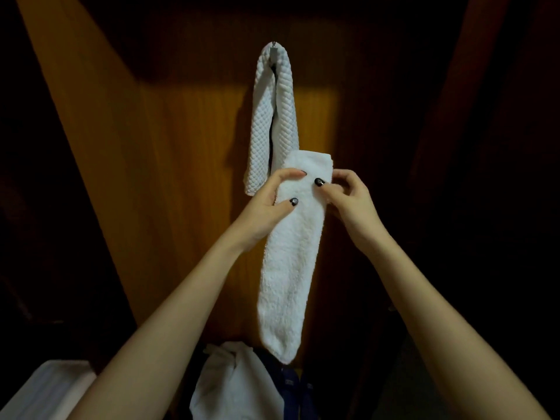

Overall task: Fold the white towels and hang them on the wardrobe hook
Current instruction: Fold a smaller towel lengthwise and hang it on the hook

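A white waffle-textured towel (272, 116) hangs doubled over the small metal wardrobe hook (273, 50) on the wooden back panel. Below it I hold a second white towel (291, 262), plush and folded into a long narrow strip, hanging down from my hands. My left hand (266, 204) grips its upper left edge with thumb in front. My right hand (348, 201) pinches the upper right edge. The strip's folded top overlaps the lower end of the hanging towel.
Wooden wardrobe walls (100, 147) close in on both sides, dark at the edges. White fabric (233, 386) and a dark blue item (291, 383) lie at the bottom. A white surface (45, 389) shows at the lower left.
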A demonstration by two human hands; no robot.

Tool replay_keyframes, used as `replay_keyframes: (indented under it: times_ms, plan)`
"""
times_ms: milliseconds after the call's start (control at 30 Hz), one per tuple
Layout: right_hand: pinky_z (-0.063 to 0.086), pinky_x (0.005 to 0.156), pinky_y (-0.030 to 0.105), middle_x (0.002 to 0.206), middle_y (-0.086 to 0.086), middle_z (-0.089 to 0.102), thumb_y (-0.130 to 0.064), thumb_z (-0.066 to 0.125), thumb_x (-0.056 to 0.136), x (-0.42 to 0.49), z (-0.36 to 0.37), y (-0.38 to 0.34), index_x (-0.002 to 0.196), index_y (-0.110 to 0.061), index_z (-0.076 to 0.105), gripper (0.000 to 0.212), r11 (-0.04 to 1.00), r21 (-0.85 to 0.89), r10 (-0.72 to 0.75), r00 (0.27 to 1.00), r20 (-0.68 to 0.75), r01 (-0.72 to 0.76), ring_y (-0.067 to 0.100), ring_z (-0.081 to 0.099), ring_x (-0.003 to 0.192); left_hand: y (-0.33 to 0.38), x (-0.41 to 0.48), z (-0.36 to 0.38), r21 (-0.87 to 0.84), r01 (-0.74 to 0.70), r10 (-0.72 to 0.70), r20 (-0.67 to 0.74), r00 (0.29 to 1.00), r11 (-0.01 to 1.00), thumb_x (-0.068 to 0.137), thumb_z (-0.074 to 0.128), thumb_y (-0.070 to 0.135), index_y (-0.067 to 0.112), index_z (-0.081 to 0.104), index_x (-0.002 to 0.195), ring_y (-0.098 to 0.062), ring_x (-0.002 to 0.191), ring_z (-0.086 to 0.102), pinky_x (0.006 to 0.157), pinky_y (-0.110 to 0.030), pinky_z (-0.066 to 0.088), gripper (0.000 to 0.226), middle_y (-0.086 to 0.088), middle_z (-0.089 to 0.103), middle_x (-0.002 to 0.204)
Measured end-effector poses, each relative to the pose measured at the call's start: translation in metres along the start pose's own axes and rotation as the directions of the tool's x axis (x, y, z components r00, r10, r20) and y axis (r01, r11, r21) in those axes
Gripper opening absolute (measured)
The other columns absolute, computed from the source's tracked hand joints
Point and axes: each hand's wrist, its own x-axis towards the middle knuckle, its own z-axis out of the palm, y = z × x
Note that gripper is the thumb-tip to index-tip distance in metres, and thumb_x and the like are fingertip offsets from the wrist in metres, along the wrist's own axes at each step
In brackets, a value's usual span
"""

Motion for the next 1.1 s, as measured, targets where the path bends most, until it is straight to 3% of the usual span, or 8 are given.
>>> replay_keyframes:
  times_ms: [200,467,533,667,767,867,1000,1100]
  plan:
    - [0.05,0.058,0.027,0.085,-0.001,0.071,-0.017,0.063,0.093,0.008,-0.002,-0.003,0.111,-0.007,0.066,0.021,0.995,0.062,0.076,0.989,0.13,-0.084,0.008,0.066,0.065,0.003,-0.007,0.005,-0.167,0.05,-0.046,0.028,0.999,0.985,0.094,0.054,0.002,0.047,0.018,0.133,-0.023,0.119,0.057,0.09,-0.04,0.054,0.07,-0.011,0.045,0.14]
    - [0.045,0.052,0.026,0.078,0.002,0.058,-0.009,0.066,0.088,0.034,0.001,-0.017,0.089,-0.009,0.054,0.012,0.999,-0.046,0.016,1.0,0.023,-0.015,0.013,0.057,0.064,-0.038,-0.02,0.016,-0.163,0.18,-0.199,-0.112,0.974,0.97,0.087,0.064,0.013,0.022,0.016,0.147,-0.013,0.103,0.065,0.084,-0.029,0.055,0.077,-0.013,0.059,0.125]
    - [0.044,0.05,0.026,0.082,0.005,0.056,-0.006,0.065,0.087,0.042,0.0,-0.021,0.096,-0.008,0.051,0.017,0.998,-0.052,-0.023,0.997,-0.072,0.02,0.013,0.055,0.063,-0.055,-0.033,0.025,-0.12,0.212,-0.222,-0.072,0.972,0.97,0.077,0.072,0.032,0.037,0.011,0.146,-0.015,0.121,0.052,0.093,-0.027,0.048,0.091,-0.013,0.04,0.144]
    - [0.046,0.052,0.025,0.105,0.008,0.057,-0.005,0.062,0.087,0.051,-0.007,-0.028,0.112,-0.016,0.053,0.029,0.995,-0.076,-0.068,0.993,-0.097,0.06,0.015,0.057,0.07,-0.08,-0.058,0.049,-0.014,0.15,-0.15,-0.049,0.987,0.989,0.059,0.072,0.07,0.056,0.005,0.138,0.002,0.138,0.016,0.104,-0.015,0.025,0.105,0.017,0.011,0.153]
    - [0.046,0.058,0.032,0.103,0.008,0.059,-0.003,0.059,0.088,0.053,-0.009,-0.03,0.113,-0.016,0.057,0.028,0.996,-0.046,-0.077,0.996,-0.052,0.074,0.018,0.057,0.072,-0.086,-0.057,0.055,0.108,0.171,-0.143,-0.23,0.963,0.979,0.079,0.072,0.038,0.049,0.015,0.143,-0.01,0.138,0.03,0.107,-0.031,0.034,0.087,0.01,0.027,0.153]
    - [0.049,0.071,0.043,0.1,0.005,0.061,0.001,0.056,0.088,0.055,-0.011,-0.036,0.11,-0.018,0.06,0.03,0.995,0.007,-0.102,0.994,-0.048,0.103,0.023,0.059,0.077,-0.088,-0.048,0.05,0.187,0.234,-0.122,-0.473,0.873,0.954,0.085,0.066,0.014,0.03,0.04,0.138,-0.016,0.119,0.053,0.094,-0.03,0.045,0.061,0.012,0.054,0.124]
    - [0.052,0.079,0.054,0.112,0.004,0.057,0.003,0.05,0.086,0.061,-0.021,-0.049,0.113,-0.025,0.059,0.04,0.986,0.05,-0.154,0.978,-0.139,0.162,0.03,0.058,0.089,-0.101,-0.05,0.035,0.289,0.243,-0.069,-0.503,0.862,0.926,0.079,0.072,0.008,0.01,0.061,0.114,-0.017,0.089,0.061,0.066,-0.01,0.042,0.037,0.004,0.061,0.097]
    - [0.055,0.085,0.044,0.12,0.009,0.055,0.005,0.046,0.088,0.065,-0.032,-0.05,0.117,-0.019,0.058,0.039,0.983,0.094,-0.138,0.974,-0.178,0.156,0.031,0.062,0.1,-0.112,-0.06,0.027,0.232,0.241,-0.092,-0.513,0.854,0.942,0.079,0.071,0.004,0.007,0.064,0.085,-0.017,0.074,0.057,0.064,-0.022,0.038,0.01,-0.001,0.058,0.081]
